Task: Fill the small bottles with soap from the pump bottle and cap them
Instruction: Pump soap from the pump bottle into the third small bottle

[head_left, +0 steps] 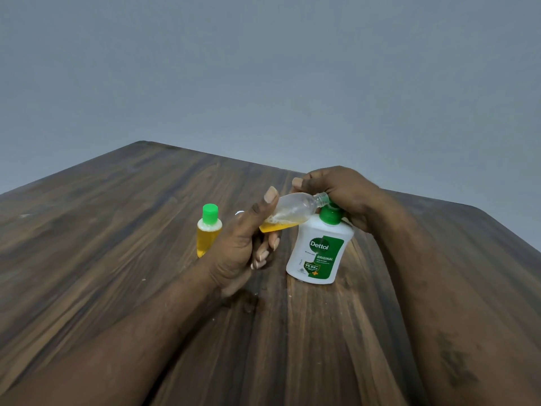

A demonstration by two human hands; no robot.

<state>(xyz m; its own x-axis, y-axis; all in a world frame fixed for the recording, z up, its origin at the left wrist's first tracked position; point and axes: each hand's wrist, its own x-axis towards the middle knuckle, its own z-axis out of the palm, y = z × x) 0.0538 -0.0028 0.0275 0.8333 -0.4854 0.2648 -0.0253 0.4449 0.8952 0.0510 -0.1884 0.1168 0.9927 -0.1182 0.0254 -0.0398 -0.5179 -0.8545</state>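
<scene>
My left hand (244, 238) grips a small clear bottle (292, 212), uncapped and tilted almost flat, its open neck up against the pump of the white soap bottle (317, 250). Orange soap with foam lies pooled at the small bottle's base. My right hand (342, 194) is curled over the green pump head, which is mostly hidden beneath it. A second small bottle (208, 232), full of orange soap and closed with a green cap, stands upright to the left of my left hand.
Everything rests on a dark wooden table (117, 259) whose far edge and corners meet a plain grey wall. A small white object (239, 213) peeks out behind my left hand; I cannot tell what it is.
</scene>
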